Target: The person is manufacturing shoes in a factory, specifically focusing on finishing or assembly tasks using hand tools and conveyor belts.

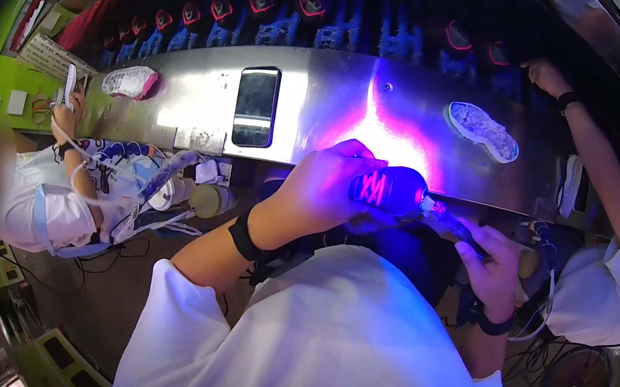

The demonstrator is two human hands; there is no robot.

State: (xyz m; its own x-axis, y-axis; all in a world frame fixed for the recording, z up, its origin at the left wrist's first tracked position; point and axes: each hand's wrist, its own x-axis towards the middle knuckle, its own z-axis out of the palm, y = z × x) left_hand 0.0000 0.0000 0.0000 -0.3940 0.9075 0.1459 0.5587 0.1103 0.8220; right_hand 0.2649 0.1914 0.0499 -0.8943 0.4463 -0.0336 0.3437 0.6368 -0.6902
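Observation:
In front of my chest, at the near edge of the metal bench, my left hand [327,188] is closed around a dark shoe upper [405,192] with red laces. A thin dark-handled brush [448,218] lies in my right hand [494,267], its pale tip against the right end of the upper. Strong blue and pink light falls over both hands and washes out detail. Beyond the upper, to the right, a white shoe sole [482,132] rests on the bench. Further left lies another white sole [130,82] with a pink end.
A black phone [256,106] lies on the metal bench [197,86]. Behind it runs a dark rack with red-rimmed shoes [262,1] above blue supports. A person at left [66,195] holds a sole; another at right [605,273] reaches toward the rack. Pale tubs [212,200] stand below the bench.

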